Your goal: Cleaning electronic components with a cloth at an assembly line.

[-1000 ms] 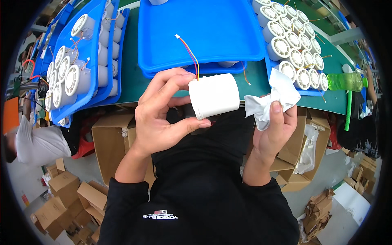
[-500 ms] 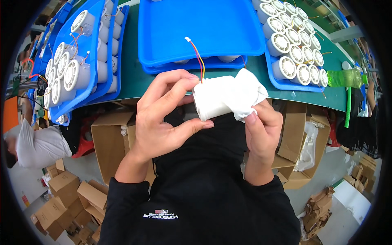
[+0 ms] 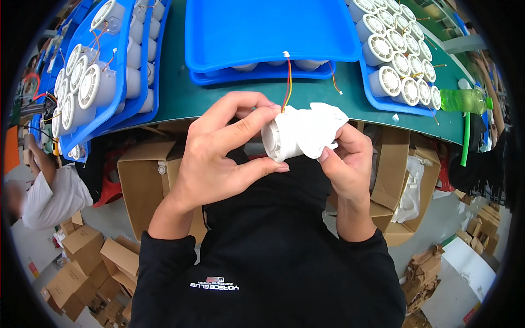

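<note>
My left hand (image 3: 216,150) grips the rim of a white cylindrical fan unit (image 3: 278,138) between thumb and fingers. The unit lies on its side in the air, its slotted round end turned to the left. Red and yellow wires (image 3: 288,82) rise from its rim to a small white plug. My right hand (image 3: 348,164) pinches a white cloth (image 3: 324,128) that is wrapped over the unit's other end, hiding that end. Both hands are in front of the table's near edge, above my lap.
Ahead is a stack of blue trays (image 3: 268,33) on the green table (image 3: 219,95). More blue trays with several white units stand left (image 3: 117,104) and right (image 3: 377,104). A green bottle (image 3: 465,101) lies far right. Open cardboard boxes (image 3: 145,180) sit below the table.
The unit has turned so its slotted end shows more. The cloth now covers more of its body. Both hands still hold on, and the view has shifted slightly.
</note>
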`<control>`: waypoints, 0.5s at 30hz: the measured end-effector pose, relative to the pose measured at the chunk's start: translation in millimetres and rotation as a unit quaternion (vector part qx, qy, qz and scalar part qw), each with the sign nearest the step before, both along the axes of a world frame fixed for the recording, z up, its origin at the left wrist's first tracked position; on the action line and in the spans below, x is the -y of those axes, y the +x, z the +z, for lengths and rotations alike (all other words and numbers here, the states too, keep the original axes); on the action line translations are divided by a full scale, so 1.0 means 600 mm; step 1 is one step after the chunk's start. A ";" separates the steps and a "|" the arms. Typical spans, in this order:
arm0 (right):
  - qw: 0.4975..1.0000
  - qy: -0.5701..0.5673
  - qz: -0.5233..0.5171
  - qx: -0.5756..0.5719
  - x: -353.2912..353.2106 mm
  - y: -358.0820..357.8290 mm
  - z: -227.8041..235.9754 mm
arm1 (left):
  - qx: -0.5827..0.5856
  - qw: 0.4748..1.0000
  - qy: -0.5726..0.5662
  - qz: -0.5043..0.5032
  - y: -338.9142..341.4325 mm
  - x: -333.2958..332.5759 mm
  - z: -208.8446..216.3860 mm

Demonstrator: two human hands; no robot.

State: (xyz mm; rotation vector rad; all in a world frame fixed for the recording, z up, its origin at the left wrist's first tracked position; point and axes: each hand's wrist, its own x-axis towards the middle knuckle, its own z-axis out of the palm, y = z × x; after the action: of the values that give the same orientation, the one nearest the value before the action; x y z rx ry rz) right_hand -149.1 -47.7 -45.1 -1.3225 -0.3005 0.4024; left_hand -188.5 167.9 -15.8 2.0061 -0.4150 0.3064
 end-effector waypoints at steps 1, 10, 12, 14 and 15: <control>1.000 0.007 -0.008 -0.022 -0.010 -0.002 0.009 | -0.005 1.000 0.000 -0.001 -0.001 -0.002 -0.002; 0.996 -0.074 0.008 0.043 -0.007 0.004 -0.003 | -0.068 0.995 -0.069 0.005 -0.005 -0.011 -0.014; 0.997 -0.067 0.008 0.029 -0.015 -0.001 0.002 | -0.081 0.993 -0.086 0.001 -0.006 -0.011 -0.018; 0.999 -0.027 -0.012 -0.017 -0.029 -0.008 0.010 | -0.079 0.993 -0.086 0.000 -0.006 -0.010 -0.018; 0.999 -0.027 -0.013 -0.018 -0.026 -0.007 0.006 | -0.080 0.993 -0.087 -0.001 -0.007 -0.010 -0.019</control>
State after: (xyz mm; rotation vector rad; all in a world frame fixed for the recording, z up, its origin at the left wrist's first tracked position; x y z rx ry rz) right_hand -153.1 -32.3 -41.7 -1.3694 -0.2436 0.4135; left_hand -192.5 174.1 -27.1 1.8442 -0.2801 0.1713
